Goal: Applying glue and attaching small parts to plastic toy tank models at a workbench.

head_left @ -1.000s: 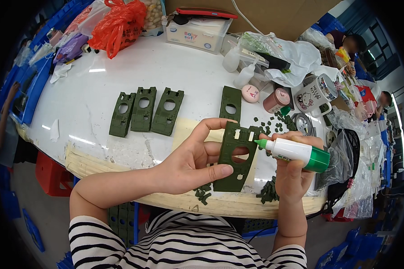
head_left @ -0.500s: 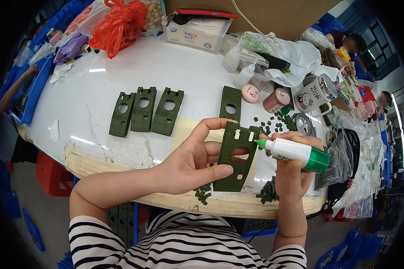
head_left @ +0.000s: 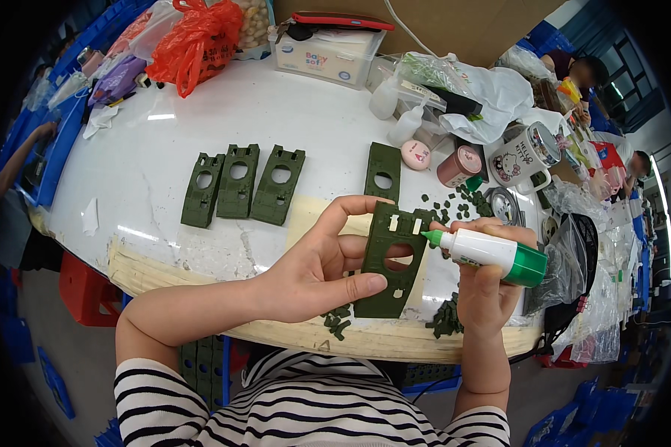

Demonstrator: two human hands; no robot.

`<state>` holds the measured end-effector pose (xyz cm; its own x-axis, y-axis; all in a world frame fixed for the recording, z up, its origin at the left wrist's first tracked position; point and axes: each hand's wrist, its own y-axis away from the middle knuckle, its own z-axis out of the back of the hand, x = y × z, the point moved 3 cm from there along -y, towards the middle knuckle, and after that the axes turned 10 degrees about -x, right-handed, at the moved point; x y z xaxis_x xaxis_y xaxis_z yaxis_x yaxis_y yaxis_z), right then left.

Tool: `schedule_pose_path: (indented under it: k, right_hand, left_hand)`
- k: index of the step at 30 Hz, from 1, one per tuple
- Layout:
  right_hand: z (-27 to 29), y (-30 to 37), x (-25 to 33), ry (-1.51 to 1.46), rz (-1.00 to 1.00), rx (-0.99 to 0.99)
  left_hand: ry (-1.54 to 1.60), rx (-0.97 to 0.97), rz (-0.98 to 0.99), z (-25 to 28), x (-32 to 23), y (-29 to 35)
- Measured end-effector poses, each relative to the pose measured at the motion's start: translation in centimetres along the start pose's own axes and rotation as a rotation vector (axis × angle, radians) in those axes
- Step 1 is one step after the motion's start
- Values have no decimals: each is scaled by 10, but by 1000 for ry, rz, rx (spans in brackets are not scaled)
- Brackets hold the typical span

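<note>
My left hand (head_left: 317,272) grips a dark green plastic tank hull part (head_left: 376,287) by its left side, thumb across the front and forefinger at the top edge. The part is tilted up and has a large round hole with smaller slots. My right hand (head_left: 488,290) is wrapped round a white glue bottle (head_left: 488,249) with a green base. Its green nozzle points left, at the upper right edge of the hull part beside a slot; whether it touches I cannot tell. Another green hull part (head_left: 384,167) lies flat just behind.
Three similar hull parts (head_left: 238,179) lie in a row at left. Small green pieces (head_left: 466,205) are scattered at right, and others (head_left: 446,319) are heaped by the wooden front edge (head_left: 276,331). A pink tin (head_left: 461,165), a mug (head_left: 516,160) and plastic bags crowd the right side.
My hands, the hull part and the glue bottle have hardly moved. At the far left, another person's hand has shifted slightly over the blue crate.
</note>
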<state>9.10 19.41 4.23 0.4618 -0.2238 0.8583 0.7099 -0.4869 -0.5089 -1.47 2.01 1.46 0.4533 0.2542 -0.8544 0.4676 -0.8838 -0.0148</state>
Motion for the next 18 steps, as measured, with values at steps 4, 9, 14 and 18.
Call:
schedule_pose_path:
  k: [4,9,14,18]
  right_hand:
    - [-1,1,-1,-152,-194,-67]
    - [2,0,-5,-246,-219,-114]
    - [16,-7,-2,-237,-72,-162]
    - [41,2,6,138,174,-303]
  left_hand:
    - [-4,2,0,1,0,1]
    - [-3,0,5,3,-1,1]
    - [17,-17,50,8,0,-6]
    - [52,-83,45,12,-9,-11]
